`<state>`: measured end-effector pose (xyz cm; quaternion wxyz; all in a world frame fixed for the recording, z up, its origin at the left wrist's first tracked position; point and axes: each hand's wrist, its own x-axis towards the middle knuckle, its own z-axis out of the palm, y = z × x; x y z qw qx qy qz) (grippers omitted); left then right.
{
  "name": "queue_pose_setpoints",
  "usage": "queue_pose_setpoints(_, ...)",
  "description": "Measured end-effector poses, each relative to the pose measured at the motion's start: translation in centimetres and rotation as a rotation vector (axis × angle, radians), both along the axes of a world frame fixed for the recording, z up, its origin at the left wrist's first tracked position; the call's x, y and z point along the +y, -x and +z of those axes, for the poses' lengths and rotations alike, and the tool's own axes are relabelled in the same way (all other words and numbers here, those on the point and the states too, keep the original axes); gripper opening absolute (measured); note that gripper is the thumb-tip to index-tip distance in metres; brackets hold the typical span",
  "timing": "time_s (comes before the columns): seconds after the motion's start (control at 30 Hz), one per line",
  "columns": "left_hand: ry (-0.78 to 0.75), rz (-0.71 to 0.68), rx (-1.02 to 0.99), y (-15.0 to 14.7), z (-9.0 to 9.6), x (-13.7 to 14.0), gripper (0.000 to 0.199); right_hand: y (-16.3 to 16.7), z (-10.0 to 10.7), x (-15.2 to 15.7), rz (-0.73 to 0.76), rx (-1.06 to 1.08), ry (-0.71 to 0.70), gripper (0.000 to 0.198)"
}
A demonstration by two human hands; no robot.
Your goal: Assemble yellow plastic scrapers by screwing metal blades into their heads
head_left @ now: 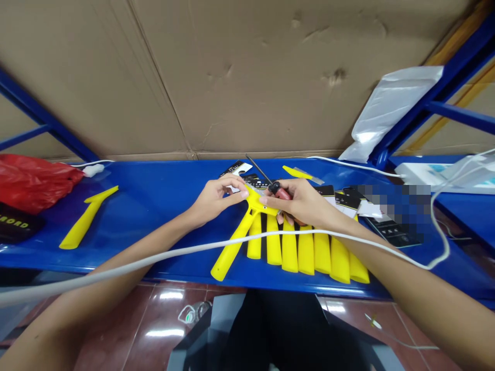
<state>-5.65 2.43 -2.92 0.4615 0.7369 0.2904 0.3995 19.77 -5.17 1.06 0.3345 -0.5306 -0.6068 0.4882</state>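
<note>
My left hand [224, 195] pinches the left end of the head of a yellow plastic scraper [233, 242] between thumb and fingers. The scraper's handle points down and left toward the shelf's front edge. My right hand [303, 201] is closed around a screwdriver [280, 190] with a red and black handle, its thin shaft pointing up and left. The right thumb also presses on the right part of the scraper head, where a small dark hole or screw shows. Several more yellow scraper handles [290, 247] lie in a row beneath my right hand and forearm.
Black-and-white packaging cards [347, 202] lie behind the row. A yellow piece with a clear strip [297, 172] lies at the back; another scraper [87, 221] lies left. A white cable [185, 251] crosses over my forearms. A red bag [34, 180] and power strip [444, 178] flank the blue shelf.
</note>
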Motion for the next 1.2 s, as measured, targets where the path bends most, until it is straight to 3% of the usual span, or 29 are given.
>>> queue_pose_setpoints(0.47,0.313,-0.076,-0.133,-0.4,0.1,-0.5,0.029,0.0,-1.4,0.2,0.045,0.095,0.006,0.052)
queue_pose_setpoints(0.73,-0.094,-0.095,0.068,0.6,0.9,0.2,0.024,-0.1,-1.5,0.2,0.056,0.115,-0.004,0.050)
queue_pose_setpoints(1.2,-0.637,-0.038,0.173,1.3,1.4,0.1,0.010,0.0,-1.0,0.1,0.024,0.121,0.007,0.058)
